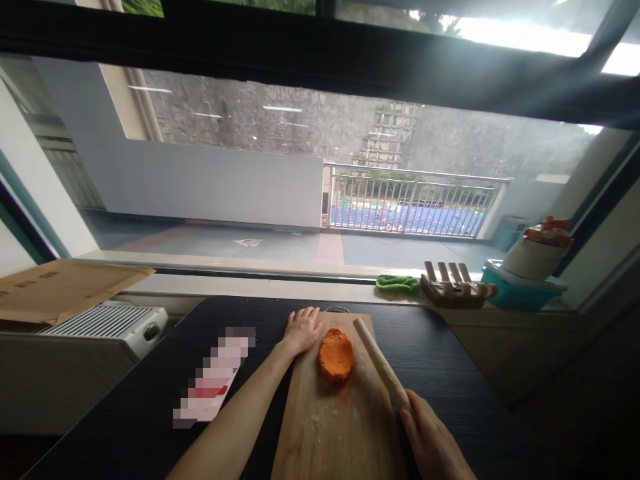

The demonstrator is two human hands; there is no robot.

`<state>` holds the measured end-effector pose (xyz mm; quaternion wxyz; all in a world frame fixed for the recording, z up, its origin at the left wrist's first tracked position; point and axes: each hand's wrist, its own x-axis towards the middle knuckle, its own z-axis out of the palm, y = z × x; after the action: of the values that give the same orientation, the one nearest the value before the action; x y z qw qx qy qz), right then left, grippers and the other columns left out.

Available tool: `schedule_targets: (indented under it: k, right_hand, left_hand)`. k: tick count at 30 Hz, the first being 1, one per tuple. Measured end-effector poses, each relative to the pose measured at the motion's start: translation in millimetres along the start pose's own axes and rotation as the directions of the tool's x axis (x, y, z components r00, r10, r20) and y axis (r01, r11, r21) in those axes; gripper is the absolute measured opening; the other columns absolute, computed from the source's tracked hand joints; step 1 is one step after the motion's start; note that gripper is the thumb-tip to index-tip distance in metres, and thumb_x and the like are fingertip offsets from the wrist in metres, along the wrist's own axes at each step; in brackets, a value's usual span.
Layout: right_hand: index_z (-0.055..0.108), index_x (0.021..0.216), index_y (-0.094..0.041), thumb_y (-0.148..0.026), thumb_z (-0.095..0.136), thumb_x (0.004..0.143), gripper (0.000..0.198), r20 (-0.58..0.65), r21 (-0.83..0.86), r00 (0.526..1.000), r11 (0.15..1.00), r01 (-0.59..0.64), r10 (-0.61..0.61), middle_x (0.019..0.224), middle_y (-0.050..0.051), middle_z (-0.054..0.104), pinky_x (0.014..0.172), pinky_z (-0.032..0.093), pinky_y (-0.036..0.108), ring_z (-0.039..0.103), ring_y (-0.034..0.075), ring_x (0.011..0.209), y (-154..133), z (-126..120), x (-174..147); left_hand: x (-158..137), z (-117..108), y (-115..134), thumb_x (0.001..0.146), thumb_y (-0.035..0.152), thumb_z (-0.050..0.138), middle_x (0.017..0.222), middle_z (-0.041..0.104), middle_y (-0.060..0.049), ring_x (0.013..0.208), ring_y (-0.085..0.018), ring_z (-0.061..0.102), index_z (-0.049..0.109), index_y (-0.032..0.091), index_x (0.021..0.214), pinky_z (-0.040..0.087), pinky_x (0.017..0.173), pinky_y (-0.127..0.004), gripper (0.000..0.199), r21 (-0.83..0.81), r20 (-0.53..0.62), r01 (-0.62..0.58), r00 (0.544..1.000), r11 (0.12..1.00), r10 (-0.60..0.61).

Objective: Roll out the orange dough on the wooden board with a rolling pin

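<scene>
Orange dough [337, 355] sits on the far half of a wooden board [340, 433], a flattened oval with an uneven surface. Board lies lengthwise on a black counter [450, 373], metal handle [337, 309] at its far end. Pale smudges on the wood, near side of the dough.

Left hand [303, 330]: palm down, flat, fingers loosely extended, at the board's far left edge, just beside the dough, gripping nothing. Right hand [425, 427]: fingers closed round the near end of a pale rolling pin [380, 365], by the board's right edge. Pin slants far and left, its far end over the board, right of the dough and apart from it; from where I stand, can't tell if it touches the wood.

Left on the counter: pink-white flat item [217, 380], pixelated, unreadable. Farther left, brown cardboard [65, 287] on top of a white slatted unit [145, 331].

Window sill, far right: green cloth [398, 285], brown slotted rack [457, 287], teal box [523, 287] with a white container [533, 257] on it, orange on top. Metal railing [410, 203] outside, beyond the glass.
</scene>
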<state>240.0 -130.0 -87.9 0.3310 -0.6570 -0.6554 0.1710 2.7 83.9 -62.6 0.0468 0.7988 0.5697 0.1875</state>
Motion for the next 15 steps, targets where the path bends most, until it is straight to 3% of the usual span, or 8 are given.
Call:
schedule_targets:
  k: [2,4,8,12,15]
  right_hand:
    - [0.054,0.107,-0.025,-0.037,0.025,0.093,0.034,0.042,0.002,0.999,1.000,-0.023,0.023,0.098,0.005,0.066,0.073,0.051,0.026,0.064,0.019,0.087,-9.8,7.7,0.4]
    - [0.053,0.108,-0.024,-0.034,0.025,0.093,0.034,0.004,-0.043,1.000,0.999,-0.018,0.018,0.098,0.007,0.066,0.074,0.050,0.028,0.063,0.020,0.088,-20.4,17.8,7.0]
    - [0.054,0.112,-0.017,-0.026,0.029,0.090,0.034,-0.069,-0.126,0.994,0.989,0.079,-0.088,0.103,0.012,0.065,0.083,0.047,0.035,0.060,0.024,0.096,-30.8,33.7,38.6]
    - [0.056,0.110,-0.019,-0.027,0.032,0.088,0.033,-0.029,-0.061,0.992,0.991,0.121,-0.123,0.103,0.008,0.066,0.084,0.047,0.034,0.061,0.022,0.095,-24.7,23.7,76.9]
    - [0.056,0.108,-0.021,-0.034,0.032,0.090,0.033,-0.012,-0.011,0.996,0.996,0.091,-0.092,0.096,0.005,0.068,0.074,0.050,0.029,0.064,0.020,0.087,-10.4,5.7,78.2]
  left_hand:
    - [-10.8,0.3,-0.6,0.088,0.034,0.055,0.118,0.055,-0.008,0.100,-0.021,0.058,0.052,0.017,0.117,0.050,0.083,-0.043,0.034,0.051,-0.032,0.001,0.999,0.999,0.001]
    - [-19.9,-1.7,-3.5,0.088,0.034,0.054,0.118,0.055,-0.008,0.099,-0.021,0.058,0.052,0.017,0.117,0.050,0.083,-0.042,0.034,0.105,-0.068,0.043,0.997,0.994,-0.036]
    - [-33.9,-7.0,-9.8,0.088,0.034,0.054,0.118,0.056,-0.008,0.099,-0.020,0.058,0.053,0.017,0.116,0.050,0.083,-0.042,0.032,0.195,-0.149,0.200,0.974,0.960,-0.172]
    - [-46.1,-8.1,-6.2,0.088,0.034,0.054,0.117,0.056,-0.008,0.099,-0.020,0.058,0.053,0.017,0.116,0.050,0.083,-0.042,0.032,0.244,-0.219,0.332,0.934,0.911,-0.282]
    - [-52.7,-6.7,0.7,0.088,0.034,0.054,0.117,0.056,-0.008,0.099,-0.020,0.058,0.053,0.017,0.116,0.050,0.083,-0.042,0.032,0.254,-0.258,0.414,0.900,0.874,-0.351]
